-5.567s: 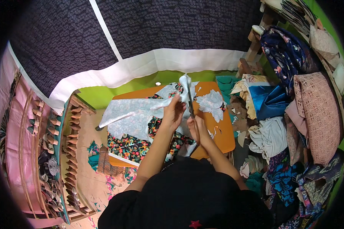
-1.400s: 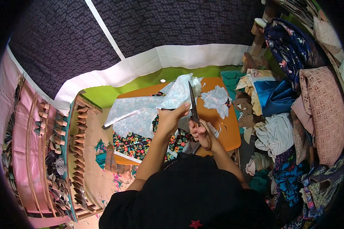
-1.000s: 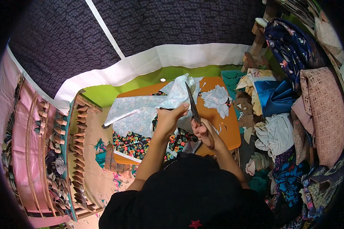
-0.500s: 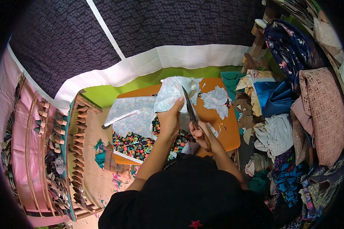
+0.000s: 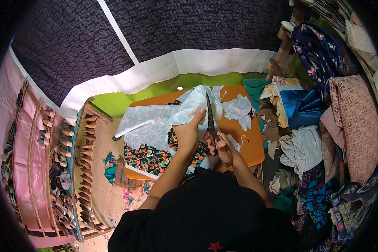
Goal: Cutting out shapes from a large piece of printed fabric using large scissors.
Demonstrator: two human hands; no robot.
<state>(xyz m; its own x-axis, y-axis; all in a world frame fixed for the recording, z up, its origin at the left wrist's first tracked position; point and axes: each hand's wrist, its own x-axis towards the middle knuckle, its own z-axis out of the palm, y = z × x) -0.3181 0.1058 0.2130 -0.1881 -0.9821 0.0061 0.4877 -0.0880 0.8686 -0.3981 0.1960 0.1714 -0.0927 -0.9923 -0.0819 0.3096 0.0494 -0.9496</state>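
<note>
Above an orange table (image 5: 251,155), my left hand (image 5: 187,133) grips a pale, whitish piece of fabric (image 5: 189,107), its thumb lying along the near side. My right hand (image 5: 221,148) is wrapped round the handles of dark metal scissors (image 5: 211,122). The blades point away from me and lie against the right part of the fabric; whether they are cutting I cannot tell. Under my hands is black cloth with a colourful print (image 5: 145,158), its pale back side (image 5: 149,119) showing toward the left. To the right lies a cut pale fabric piece (image 5: 238,110).
Wooden racks with rows of pointed shoe forms (image 5: 88,147) stand on the left. Heaped fabrics, among them a blue satin cloth (image 5: 300,108) and a pinkish lace cloth (image 5: 356,126), crowd the right. A dark patterned curtain (image 5: 197,29) hangs beyond the table. Scraps litter the floor.
The scissors have turned more upright and shifted slightly right, and the right hand's fingers have loosened a little on the handles. The held fabric has tilted slightly.
</note>
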